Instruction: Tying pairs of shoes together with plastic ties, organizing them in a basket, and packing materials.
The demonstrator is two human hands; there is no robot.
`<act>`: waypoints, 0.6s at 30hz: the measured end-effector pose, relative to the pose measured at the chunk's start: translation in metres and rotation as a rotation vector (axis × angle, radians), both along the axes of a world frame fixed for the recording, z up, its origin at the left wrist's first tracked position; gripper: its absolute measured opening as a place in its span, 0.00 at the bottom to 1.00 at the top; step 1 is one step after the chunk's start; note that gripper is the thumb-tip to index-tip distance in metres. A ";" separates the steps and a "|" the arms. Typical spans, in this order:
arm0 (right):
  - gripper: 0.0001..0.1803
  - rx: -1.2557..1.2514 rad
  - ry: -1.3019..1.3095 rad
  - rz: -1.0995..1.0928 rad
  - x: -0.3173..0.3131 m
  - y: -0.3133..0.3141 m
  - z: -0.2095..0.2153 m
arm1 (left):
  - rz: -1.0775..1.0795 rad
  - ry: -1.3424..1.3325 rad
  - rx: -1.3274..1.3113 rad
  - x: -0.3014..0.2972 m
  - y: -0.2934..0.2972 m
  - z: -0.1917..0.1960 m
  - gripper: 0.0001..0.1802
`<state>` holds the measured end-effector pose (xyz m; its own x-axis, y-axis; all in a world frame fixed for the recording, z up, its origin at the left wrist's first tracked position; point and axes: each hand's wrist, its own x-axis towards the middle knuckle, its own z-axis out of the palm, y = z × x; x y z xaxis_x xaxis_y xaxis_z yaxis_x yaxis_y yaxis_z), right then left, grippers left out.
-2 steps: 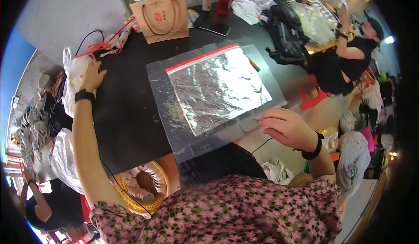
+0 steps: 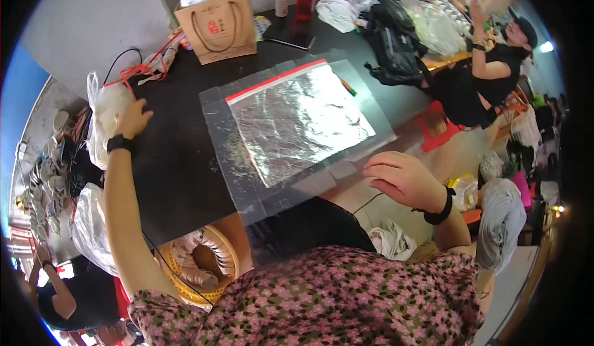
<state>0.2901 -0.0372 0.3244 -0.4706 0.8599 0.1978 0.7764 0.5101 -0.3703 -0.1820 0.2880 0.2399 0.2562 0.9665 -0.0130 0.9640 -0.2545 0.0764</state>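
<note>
While the right hand (image 2: 405, 179) curls its grip loosely at the near edge of the clear plastic sheet (image 2: 247, 185), seemingly empty, the left hand (image 2: 131, 118) lies spread open against a white plastic bag (image 2: 105, 120) at the tabletop's (image 2: 173, 160) left edge. Silver foil (image 2: 297, 120) lies on the sheet, mid-tabletop; a brown paper bag (image 2: 216, 21) stands at the far edge.

Bright daylight, foil glare, fisheye-warped edges

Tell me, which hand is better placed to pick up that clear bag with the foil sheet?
Probably the right hand: it hovers at the near right edge of the clear bag. The left hand rests far off at the table's left side by a white plastic bag.
</note>
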 end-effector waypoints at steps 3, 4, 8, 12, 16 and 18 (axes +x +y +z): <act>0.08 0.070 0.018 -0.067 0.013 -0.039 -0.001 | -0.243 -0.101 -0.154 0.026 -0.028 -0.003 0.23; 0.08 0.089 -0.004 -0.101 0.017 -0.051 -0.004 | -0.233 -0.146 -0.209 0.048 -0.043 0.005 0.23; 0.07 0.048 0.024 -0.099 0.025 -0.081 -0.015 | -0.427 -0.297 -0.011 0.100 -0.115 0.020 0.19; 0.08 0.149 0.139 -0.149 0.019 -0.083 0.016 | -0.632 -0.724 -0.093 0.142 -0.204 0.071 0.21; 0.09 0.585 0.331 -0.392 0.016 -0.119 0.087 | -0.807 -0.997 0.206 0.164 -0.274 0.159 0.30; 0.12 0.993 0.038 -0.282 0.021 -0.143 0.126 | -0.915 -0.991 0.412 0.128 -0.301 0.198 0.35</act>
<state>0.3110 -0.1806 0.4508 -0.2562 0.3791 0.8892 0.9116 0.4007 0.0919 -0.0536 -0.0133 0.4380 0.5228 0.3461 0.7791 0.0391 -0.9227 0.3836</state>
